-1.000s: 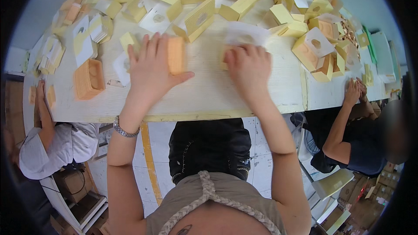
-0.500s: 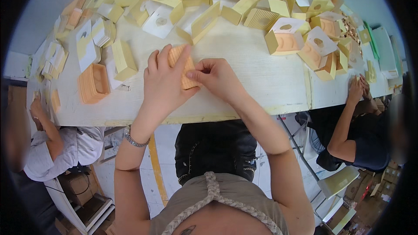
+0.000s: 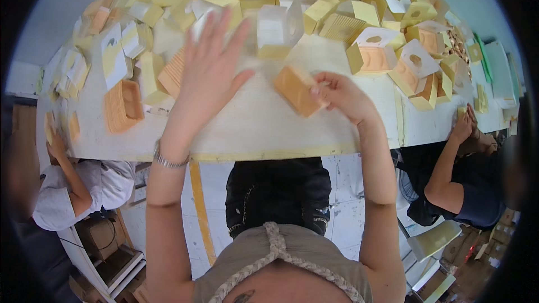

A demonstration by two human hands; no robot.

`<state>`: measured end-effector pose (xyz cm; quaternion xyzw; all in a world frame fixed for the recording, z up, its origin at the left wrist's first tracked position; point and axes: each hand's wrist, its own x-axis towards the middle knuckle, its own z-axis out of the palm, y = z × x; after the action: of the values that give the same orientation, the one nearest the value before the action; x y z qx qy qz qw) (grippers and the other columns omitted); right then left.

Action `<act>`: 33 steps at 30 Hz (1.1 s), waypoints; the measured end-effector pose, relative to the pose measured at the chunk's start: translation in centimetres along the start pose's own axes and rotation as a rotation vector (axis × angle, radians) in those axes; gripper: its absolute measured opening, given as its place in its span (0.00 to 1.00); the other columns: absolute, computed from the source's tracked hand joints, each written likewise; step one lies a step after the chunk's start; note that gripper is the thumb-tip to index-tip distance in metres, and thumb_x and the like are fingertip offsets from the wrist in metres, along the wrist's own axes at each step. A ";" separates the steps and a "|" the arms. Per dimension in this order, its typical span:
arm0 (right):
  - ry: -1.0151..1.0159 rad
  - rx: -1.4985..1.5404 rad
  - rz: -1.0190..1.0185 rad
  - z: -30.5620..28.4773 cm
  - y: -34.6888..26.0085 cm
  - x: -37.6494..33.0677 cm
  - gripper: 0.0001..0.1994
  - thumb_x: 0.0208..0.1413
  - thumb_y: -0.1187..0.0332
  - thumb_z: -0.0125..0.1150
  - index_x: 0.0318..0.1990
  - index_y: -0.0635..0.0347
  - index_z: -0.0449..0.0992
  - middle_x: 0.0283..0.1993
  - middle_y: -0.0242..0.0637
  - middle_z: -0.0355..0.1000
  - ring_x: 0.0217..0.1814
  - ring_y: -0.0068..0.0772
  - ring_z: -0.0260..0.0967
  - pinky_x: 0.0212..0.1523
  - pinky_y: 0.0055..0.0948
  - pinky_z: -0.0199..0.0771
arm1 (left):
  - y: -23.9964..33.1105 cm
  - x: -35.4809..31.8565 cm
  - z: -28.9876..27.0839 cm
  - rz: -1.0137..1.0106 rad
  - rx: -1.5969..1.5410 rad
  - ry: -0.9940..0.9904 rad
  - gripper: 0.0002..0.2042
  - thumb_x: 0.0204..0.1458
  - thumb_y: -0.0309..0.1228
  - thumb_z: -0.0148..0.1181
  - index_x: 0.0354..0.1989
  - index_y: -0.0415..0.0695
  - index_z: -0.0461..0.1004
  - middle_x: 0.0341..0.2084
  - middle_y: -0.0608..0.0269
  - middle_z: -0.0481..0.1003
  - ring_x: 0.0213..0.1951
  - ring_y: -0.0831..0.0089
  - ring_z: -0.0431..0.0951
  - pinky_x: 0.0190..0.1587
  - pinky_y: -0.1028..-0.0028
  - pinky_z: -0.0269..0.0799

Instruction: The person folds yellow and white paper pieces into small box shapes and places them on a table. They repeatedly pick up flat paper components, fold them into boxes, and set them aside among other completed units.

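Observation:
My right hand (image 3: 345,98) pinches one peach-orange molded tray (image 3: 296,90) by its right end, tilted over the middle of the white table (image 3: 264,132). My left hand (image 3: 210,70) holds nothing; its fingers are stretched apart and slightly blurred, pointing at the folded pale-yellow boxes. Partly hidden behind that wrist is a ribbed stack of orange trays (image 3: 171,73). Another nested tray stack (image 3: 122,106) stands farther left. Beyond my left fingers is an open yellow box (image 3: 275,31) with a white flap that has an oval cutout.
Many yellow boxes (image 3: 337,14) heap along the far side. Boxes with orange trays inside (image 3: 370,56) stand at the right. Two people work at the table's ends, one person's hand (image 3: 463,126) at right and another's (image 3: 56,146) at left.
My hands have parted: the left has let go of the tray stack at the left and moved forward, opening. My right hand has drawn a single tray away to the right.

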<state>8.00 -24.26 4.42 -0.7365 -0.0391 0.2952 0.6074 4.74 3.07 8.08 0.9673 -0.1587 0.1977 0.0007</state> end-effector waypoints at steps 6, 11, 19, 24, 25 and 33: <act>0.501 -0.872 -0.523 -1.8 1.3 -1.7 0.27 0.46 0.55 0.70 0.53 0.56 0.73 0.48 0.39 0.70 0.46 0.34 0.66 0.44 0.33 0.67 | 5.4 4.3 5.4 0.121 0.012 -0.233 0.20 0.38 0.36 0.68 0.41 0.44 0.74 0.40 0.60 0.75 0.54 0.66 0.70 0.65 0.51 0.52; 0.388 -1.203 -0.587 -0.4 2.3 -3.7 0.31 0.43 0.58 0.70 0.59 0.44 0.71 0.63 0.46 0.60 0.64 0.52 0.56 0.59 0.45 0.58 | 8.3 1.9 4.1 0.140 -0.208 0.091 0.24 0.34 0.38 0.71 0.42 0.44 0.74 0.41 0.61 0.73 0.48 0.68 0.71 0.64 0.55 0.57; 0.193 -1.132 -0.480 -4.3 1.1 -6.4 0.32 0.42 0.73 0.68 0.61 0.47 0.70 0.63 0.49 0.60 0.66 0.49 0.55 0.65 0.44 0.50 | 6.9 -1.3 5.3 -0.303 -0.766 0.095 0.59 0.29 0.34 0.79 0.68 0.42 0.40 0.52 0.44 0.68 0.58 0.47 0.65 0.60 0.58 0.62; -0.038 -0.432 -0.786 1.4 -3.8 -6.6 0.33 0.39 0.77 0.69 0.58 0.53 0.71 0.60 0.43 0.64 0.59 0.47 0.62 0.58 0.40 0.63 | 6.3 -1.5 4.9 -0.408 -1.114 -0.326 0.53 0.33 0.33 0.76 0.67 0.39 0.46 0.51 0.44 0.70 0.54 0.52 0.71 0.54 0.64 0.68; -0.058 -0.374 -0.820 2.4 -4.7 -5.9 0.33 0.38 0.78 0.69 0.58 0.54 0.71 0.58 0.44 0.65 0.59 0.48 0.62 0.57 0.39 0.65 | 6.6 -1.0 4.8 -0.364 -1.139 -0.365 0.52 0.33 0.33 0.76 0.66 0.38 0.47 0.50 0.43 0.70 0.52 0.53 0.72 0.53 0.65 0.69; 0.204 -1.267 -0.953 4.5 -2.0 -1.5 0.23 0.43 0.74 0.61 0.51 0.57 0.75 0.54 0.45 0.67 0.58 0.48 0.64 0.59 0.40 0.64 | 4.7 -1.9 5.5 -0.358 -1.002 -0.323 0.41 0.29 0.38 0.79 0.53 0.40 0.61 0.41 0.51 0.75 0.44 0.55 0.76 0.45 0.65 0.71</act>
<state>5.21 -20.43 6.38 -0.8688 -0.4543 -0.1434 0.1348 3.79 -1.13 2.03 0.8785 -0.0645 -0.0562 0.4700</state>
